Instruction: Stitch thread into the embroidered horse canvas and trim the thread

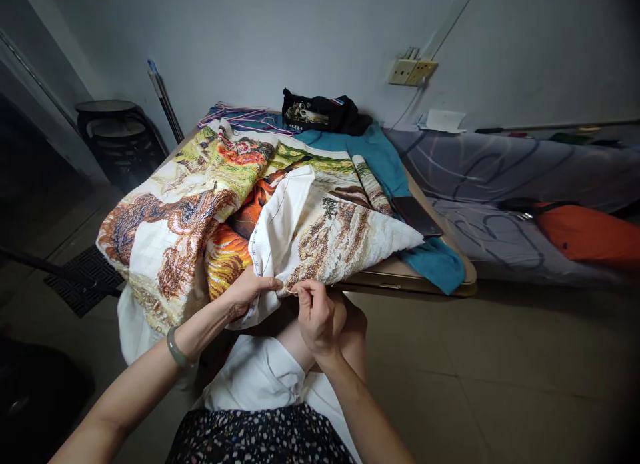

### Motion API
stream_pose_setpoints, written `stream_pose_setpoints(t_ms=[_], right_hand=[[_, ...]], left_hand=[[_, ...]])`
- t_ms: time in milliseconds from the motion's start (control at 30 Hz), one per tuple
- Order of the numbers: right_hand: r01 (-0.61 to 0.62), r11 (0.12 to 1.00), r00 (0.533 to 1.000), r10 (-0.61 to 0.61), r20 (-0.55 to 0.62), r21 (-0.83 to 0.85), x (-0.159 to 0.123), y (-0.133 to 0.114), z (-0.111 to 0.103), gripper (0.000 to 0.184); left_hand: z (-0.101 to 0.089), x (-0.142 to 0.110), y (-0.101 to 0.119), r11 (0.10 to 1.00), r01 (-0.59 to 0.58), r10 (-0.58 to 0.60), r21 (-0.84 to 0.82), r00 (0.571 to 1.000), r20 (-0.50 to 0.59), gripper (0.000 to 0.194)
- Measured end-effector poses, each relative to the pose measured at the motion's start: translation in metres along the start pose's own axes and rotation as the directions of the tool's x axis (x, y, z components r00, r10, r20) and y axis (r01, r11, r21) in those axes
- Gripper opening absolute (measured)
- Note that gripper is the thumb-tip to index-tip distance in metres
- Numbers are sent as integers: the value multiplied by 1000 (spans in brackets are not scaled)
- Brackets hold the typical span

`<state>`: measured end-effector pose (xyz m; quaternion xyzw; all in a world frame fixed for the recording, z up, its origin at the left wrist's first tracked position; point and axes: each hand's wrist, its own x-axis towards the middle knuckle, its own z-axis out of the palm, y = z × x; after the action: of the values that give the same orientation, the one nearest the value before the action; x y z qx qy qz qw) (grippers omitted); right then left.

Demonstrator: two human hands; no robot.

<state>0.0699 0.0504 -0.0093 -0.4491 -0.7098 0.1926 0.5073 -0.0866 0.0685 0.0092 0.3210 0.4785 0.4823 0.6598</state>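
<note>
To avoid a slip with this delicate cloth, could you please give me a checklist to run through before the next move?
1. Left hand gripping the embroidered cloth: ok.
2. Right hand with thumb and finger pinched together, close to the left thumb: ok.
3. What the right fingertips pinch: cannot tell, too small.
4. Cloth lying flat: not ok, it is folded and bunched.
5. Black pouch away from both hands: ok.
</note>
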Motion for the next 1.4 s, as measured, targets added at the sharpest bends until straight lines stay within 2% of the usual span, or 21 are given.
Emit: stream_pose_setpoints(t_ms=[67,133,267,367,467,567,833,1033,1233,1400], right_hand=[[-87,996,996,87,11,28,-1,-5,-4,13],[-159,978,987,156,35,132,-3,-9,-9,12],[-333,885,942,329,69,326,-10,-14,-14,12],[-448,835,894,412,177,319,-13,-12,-12,15],[-512,816,851,439,289,268,-13,-11,-8,17],[-556,788,823,475,312,266,-13,-12,-4,21],[-624,721,780,548,303,302,-14,-18,0,23],[-654,671,757,582,298,349,-16,-21,8,17],[-602,653,793,553,254,459,-25,-22,21,17],[-585,638,799,559,221,501,-26,-20,27,19]], left_hand=[[0,0,0,1000,16,-16,-18,1000,22,42],[0,-1,1,999,33,-32,-25,999,40,42],[1,-4,3,996,87,-86,-15,996,33,36],[1,-5,3,994,96,-94,-44,995,43,37],[1,-5,2,994,94,-91,-62,995,50,43],[1,-5,2,994,90,-87,-57,995,48,44],[-1,-3,-1,996,67,-65,-55,997,37,43],[1,-6,0,997,31,-28,-64,999,43,38],[3,-10,-1,994,43,-31,-103,993,110,30],[4,-13,-3,988,78,-36,-136,957,287,17]])
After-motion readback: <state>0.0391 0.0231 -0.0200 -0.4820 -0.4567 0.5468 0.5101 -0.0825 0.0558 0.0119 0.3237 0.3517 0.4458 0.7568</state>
